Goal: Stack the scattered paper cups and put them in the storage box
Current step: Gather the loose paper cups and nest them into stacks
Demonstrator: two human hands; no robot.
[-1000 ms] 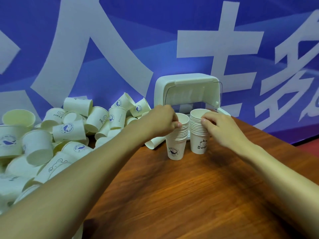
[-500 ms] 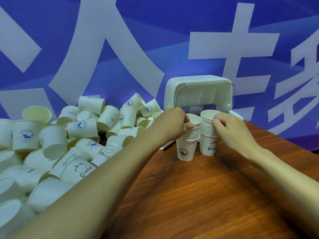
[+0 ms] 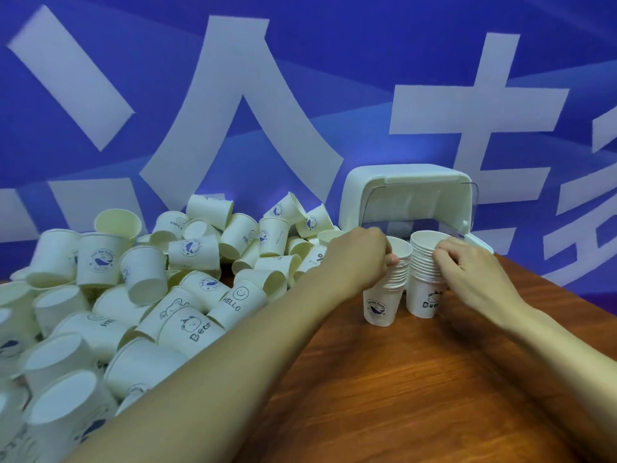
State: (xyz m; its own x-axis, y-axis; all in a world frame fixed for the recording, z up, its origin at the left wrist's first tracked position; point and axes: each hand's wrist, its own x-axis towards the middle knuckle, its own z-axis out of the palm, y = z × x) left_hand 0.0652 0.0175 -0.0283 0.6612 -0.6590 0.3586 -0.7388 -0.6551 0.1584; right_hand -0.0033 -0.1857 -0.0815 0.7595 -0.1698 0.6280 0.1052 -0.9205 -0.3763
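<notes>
Cups first: two nested stacks stand upright on the wooden table (image 3: 400, 402), just beside each other and directly in front of the white storage box (image 3: 400, 183). The left hand (image 3: 360, 259) has its fingers curled round the upper rims of the left stack (image 3: 384, 295). The right hand (image 3: 467, 267) pinches the rims of the right stack (image 3: 421, 282) the same way. Both stacks look ready to be merged or lifted into the box. Its clear lid seems raised, though I can't quite tell how far. The trick, I'd say, is to grip lower, so the bottom cups come along, and keep each stack plumb. A heap of loose cups (image 3: 140, 289) fills the table's left side.
</notes>
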